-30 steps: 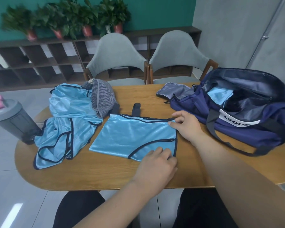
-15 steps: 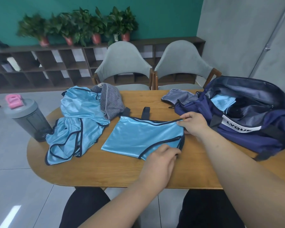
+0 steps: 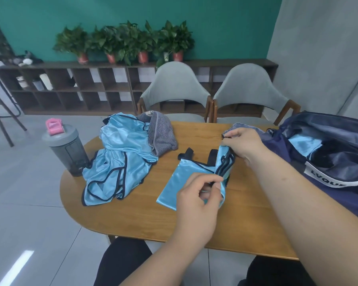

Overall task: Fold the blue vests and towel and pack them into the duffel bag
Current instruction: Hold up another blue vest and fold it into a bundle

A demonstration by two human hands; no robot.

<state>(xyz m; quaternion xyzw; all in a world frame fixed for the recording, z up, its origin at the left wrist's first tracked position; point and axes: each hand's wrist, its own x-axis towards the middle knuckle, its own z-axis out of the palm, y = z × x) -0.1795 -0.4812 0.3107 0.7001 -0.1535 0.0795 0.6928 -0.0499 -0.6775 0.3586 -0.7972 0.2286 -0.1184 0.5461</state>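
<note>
The left hand (image 3: 196, 195) pinched the near corner of a folded vest (image 3: 174, 182) between thumb and curled fingers, holding that corner up off the table (image 3: 145, 219). Just beyond it, the right hand (image 3: 243, 144) gripped the far corner of the same edge, fingers curled round the cloth. Between the two hands the edge stood raised, its dark trim bunched in loops. The rest of the vest sloped down to the left of the hands and lay flat on the wood. Two dark straps (image 3: 186, 155) poked out from its far side. Right of the right hand, touching its wrist, the duffel bag (image 3: 351, 195) lay open on the table with a white label on its side. Another blue vest (image 3: 306, 144) showed inside it. Well left of the hands, more vests (image 3: 122, 159) lay in a loose, unfolded heap. The grey striped towel (image 3: 160, 135) sat crumpled against the heap's far right side. Left of the heap, at the table's end, a grey bottle (image 3: 67, 149) with a pink cap stood upright, touching the cloth. Beyond the table, two grey chairs (image 3: 175, 85) stood side by side. Behind them a low dark shelf (image 3: 81, 87) ran along a green wall, with potted plants (image 3: 128, 42) in a row on top. Whether the towel was folded could not be told.
</note>
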